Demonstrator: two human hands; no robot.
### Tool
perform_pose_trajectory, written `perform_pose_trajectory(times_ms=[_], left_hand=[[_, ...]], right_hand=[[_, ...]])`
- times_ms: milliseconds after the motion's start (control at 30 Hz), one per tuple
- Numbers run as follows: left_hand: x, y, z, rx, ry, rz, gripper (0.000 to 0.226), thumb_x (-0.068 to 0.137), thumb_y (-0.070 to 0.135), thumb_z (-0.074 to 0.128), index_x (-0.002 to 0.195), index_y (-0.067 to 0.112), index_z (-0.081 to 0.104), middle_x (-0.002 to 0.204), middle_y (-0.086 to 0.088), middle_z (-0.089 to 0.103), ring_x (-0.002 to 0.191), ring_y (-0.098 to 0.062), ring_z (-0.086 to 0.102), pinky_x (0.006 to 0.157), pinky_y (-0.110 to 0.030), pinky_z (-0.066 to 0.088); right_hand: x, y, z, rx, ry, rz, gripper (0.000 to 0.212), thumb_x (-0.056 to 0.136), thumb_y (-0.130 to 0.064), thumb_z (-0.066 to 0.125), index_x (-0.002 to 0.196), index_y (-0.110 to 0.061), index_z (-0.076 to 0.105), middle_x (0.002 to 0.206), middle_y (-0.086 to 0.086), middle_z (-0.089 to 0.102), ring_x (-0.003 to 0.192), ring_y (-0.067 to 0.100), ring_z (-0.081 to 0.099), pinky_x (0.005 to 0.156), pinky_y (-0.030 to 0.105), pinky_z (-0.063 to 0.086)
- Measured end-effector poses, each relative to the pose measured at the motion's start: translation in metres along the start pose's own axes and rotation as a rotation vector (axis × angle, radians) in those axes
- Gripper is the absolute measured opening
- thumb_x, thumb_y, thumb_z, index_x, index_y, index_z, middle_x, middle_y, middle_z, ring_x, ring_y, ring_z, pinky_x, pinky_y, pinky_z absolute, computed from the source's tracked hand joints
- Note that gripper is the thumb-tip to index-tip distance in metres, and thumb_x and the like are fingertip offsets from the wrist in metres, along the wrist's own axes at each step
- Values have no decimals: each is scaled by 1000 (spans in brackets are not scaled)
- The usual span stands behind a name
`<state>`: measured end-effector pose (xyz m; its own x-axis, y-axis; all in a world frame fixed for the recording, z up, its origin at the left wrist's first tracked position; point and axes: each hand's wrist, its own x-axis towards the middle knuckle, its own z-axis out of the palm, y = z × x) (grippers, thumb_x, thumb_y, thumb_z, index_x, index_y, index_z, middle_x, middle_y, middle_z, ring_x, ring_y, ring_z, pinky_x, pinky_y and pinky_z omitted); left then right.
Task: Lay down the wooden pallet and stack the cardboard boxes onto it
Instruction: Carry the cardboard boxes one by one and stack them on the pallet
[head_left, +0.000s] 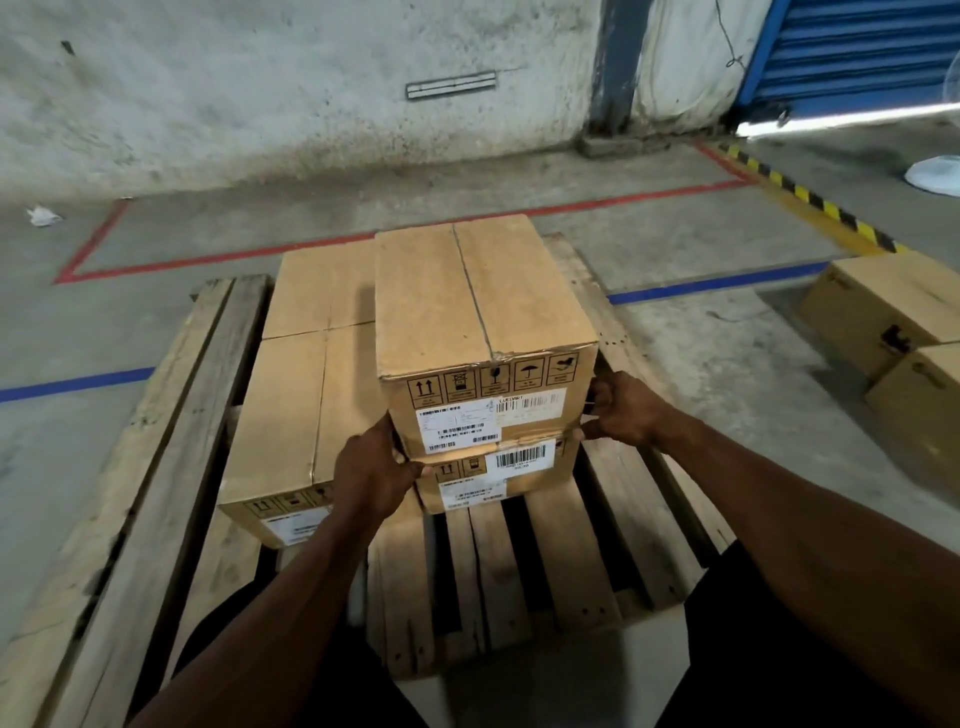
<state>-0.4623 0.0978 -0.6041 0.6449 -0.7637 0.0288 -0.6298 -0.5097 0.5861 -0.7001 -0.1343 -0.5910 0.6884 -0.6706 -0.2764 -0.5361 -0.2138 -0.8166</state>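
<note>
A wooden pallet (561, 566) lies flat on the concrete floor. On its left half sit two low cardboard boxes, the near one (291, 415) and the far one (322, 291). On the right a bottom box (519, 478) carries a top box (478, 317) with white labels on its near face. My left hand (371, 478) grips the top box at its lower left corner. My right hand (621, 410) holds its lower right corner. Both hands press against the box's sides.
Two more cardboard boxes (883, 317) stand on the floor at the right. Red (363, 239) and blue (711, 283) tape lines cross the floor. A yellow-black striped strip (810, 197), a grey wall and a blue shutter (857, 52) lie beyond.
</note>
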Motion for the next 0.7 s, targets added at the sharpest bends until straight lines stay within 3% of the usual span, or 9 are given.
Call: perform_pose_trajectory(times_ms=[100, 200, 300, 367, 467, 533, 700], left_hand=[[-1, -3, 2, 2, 24, 4, 61, 74, 27, 93, 128, 16, 68, 117, -6, 78, 102, -32, 74, 76, -32, 50], [-1, -6, 2, 14, 41, 21, 59, 76, 27, 92, 129, 15, 68, 117, -8, 78, 100, -34, 75, 75, -31, 50], [-1, -9, 3, 9, 46, 39, 61, 75, 28, 92, 129, 15, 67, 116, -7, 79, 99, -33, 75, 77, -36, 55], [-1, -11, 3, 0, 52, 43, 64, 74, 29, 93, 130, 16, 66, 115, -7, 79, 99, -34, 75, 78, -37, 56], [1, -13, 4, 15, 58, 53, 67, 73, 31, 94, 131, 14, 65, 115, -9, 79, 98, -36, 74, 76, -37, 55], [1, -13, 3, 28, 48, 42, 64, 74, 30, 93, 130, 13, 66, 115, -10, 79, 98, -36, 73, 75, -34, 52], [1, -12, 3, 39, 46, 26, 62, 73, 32, 94, 126, 15, 68, 112, -9, 79, 98, -36, 73, 73, -33, 49]], right_hand=[[-1, -2, 2, -65, 36, -13, 47, 75, -2, 88, 118, -16, 74, 103, -16, 72, 92, -3, 68, 70, 5, 53], [-2, -4, 5, -114, 55, -4, 46, 76, -3, 88, 119, -14, 75, 101, -16, 71, 89, -4, 67, 61, -2, 46], [-3, -6, 6, -135, 75, 13, 48, 74, -1, 89, 119, -12, 74, 102, -12, 72, 82, -9, 65, 60, -1, 45], [-4, -7, 10, -169, 103, 15, 51, 71, -2, 91, 119, -12, 74, 108, -5, 76, 86, 1, 69, 66, 4, 48], [-7, -9, 21, -252, 198, -21, 60, 68, -7, 93, 123, -11, 70, 114, 5, 78, 99, 19, 73, 81, 24, 54], [-8, -9, 25, -304, 241, -43, 63, 68, -11, 94, 125, -11, 67, 115, 7, 77, 101, 24, 74, 82, 30, 57], [-11, -13, 24, -303, 252, -16, 58, 69, -14, 95, 122, -10, 71, 116, 8, 77, 97, 19, 71, 79, 24, 49]])
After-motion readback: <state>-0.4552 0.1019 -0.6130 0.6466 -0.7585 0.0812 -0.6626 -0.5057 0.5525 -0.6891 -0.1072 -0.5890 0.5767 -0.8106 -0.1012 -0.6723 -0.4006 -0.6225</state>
